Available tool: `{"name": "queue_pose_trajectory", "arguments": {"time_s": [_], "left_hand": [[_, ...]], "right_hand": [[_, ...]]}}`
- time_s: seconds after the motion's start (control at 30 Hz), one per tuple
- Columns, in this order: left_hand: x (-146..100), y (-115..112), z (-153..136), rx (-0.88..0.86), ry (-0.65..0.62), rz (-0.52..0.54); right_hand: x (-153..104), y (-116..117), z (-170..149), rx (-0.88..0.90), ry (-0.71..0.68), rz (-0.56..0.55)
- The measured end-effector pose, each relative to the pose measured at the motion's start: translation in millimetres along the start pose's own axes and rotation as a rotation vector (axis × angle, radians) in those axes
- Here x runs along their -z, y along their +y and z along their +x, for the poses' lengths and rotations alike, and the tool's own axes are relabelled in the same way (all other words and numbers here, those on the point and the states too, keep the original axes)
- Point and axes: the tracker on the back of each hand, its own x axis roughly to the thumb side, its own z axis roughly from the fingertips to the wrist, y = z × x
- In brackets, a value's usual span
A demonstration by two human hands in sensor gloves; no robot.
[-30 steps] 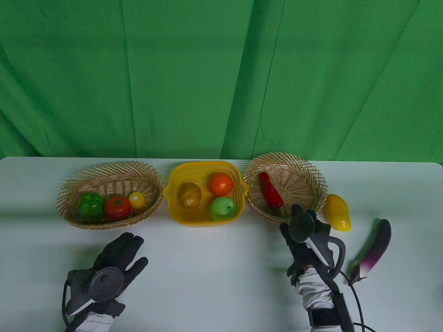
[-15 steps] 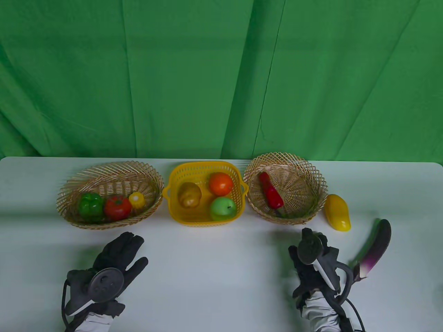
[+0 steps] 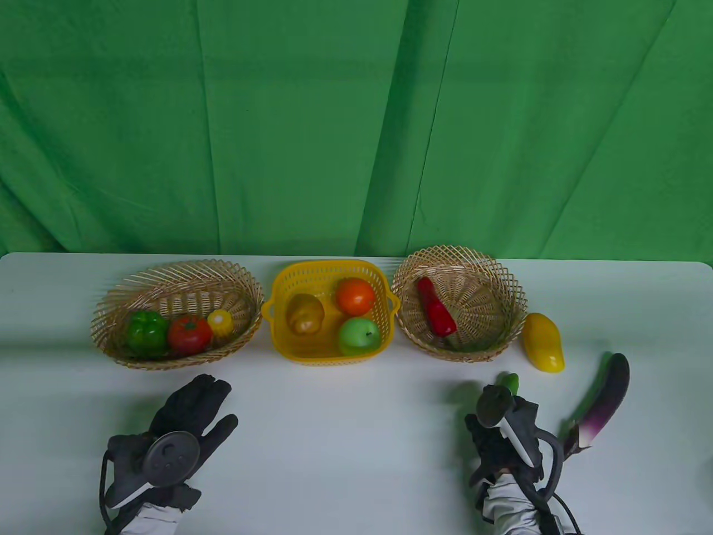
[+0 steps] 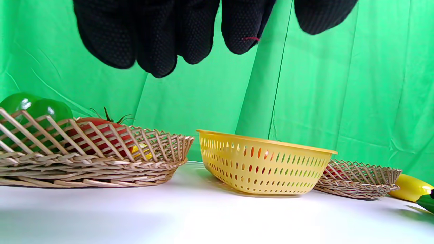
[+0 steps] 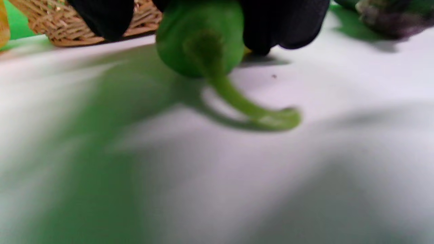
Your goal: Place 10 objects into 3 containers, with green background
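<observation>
- A green backdrop cloth [image 3: 356,122] is hanging behind the table, falling in long vertical folds and creases.
- A white table [image 3: 345,434] is lying under everything, its far edge meeting the cloth, with soft shadows falling across its surface.

- I see a green chili pepper [image 5: 200,37] gripped by my right hand [image 3: 504,429], its curved stem toward the wrist camera, near the white table.
- Left wicker basket [image 3: 111,323]: green bell pepper [image 3: 146,331], tomato [image 3: 189,334], small yellow fruit [image 3: 220,321].
- Yellow plastic basket [image 3: 278,334]: pear [image 3: 304,314], orange [image 3: 356,296], green apple [image 3: 359,335].
- Right wicker basket [image 3: 501,290]: red chili [image 3: 436,307], lying diagonally.
- Mango [image 3: 543,341] just right of that basket; eggplant [image 3: 604,401] further right, lying diagonally.
</observation>
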Motion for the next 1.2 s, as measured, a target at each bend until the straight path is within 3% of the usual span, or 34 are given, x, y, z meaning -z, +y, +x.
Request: {"name": "queue_pose_trajectory", "arguments": {"time_s": [0.2,0.43,0.67,1.2], "left_hand": [[0,-1,0,0.002,-0.001,-0.006],[0,-1,0,-0.008,-0.001,-0.007],[0,-1,-1,-0.012,0.005,-0.002],[0,-1,-2,-0.003,0.008,-0.010]], "right_hand": [[0,4,6,-0.097,0.008,-0.056],[-2,0,4,-0.081,-0.006,-0.051],[-9,-14,1,-0.083,-0.023,-0.022],[-28,-53,13,-0.059,-0.077,-0.180]]}}
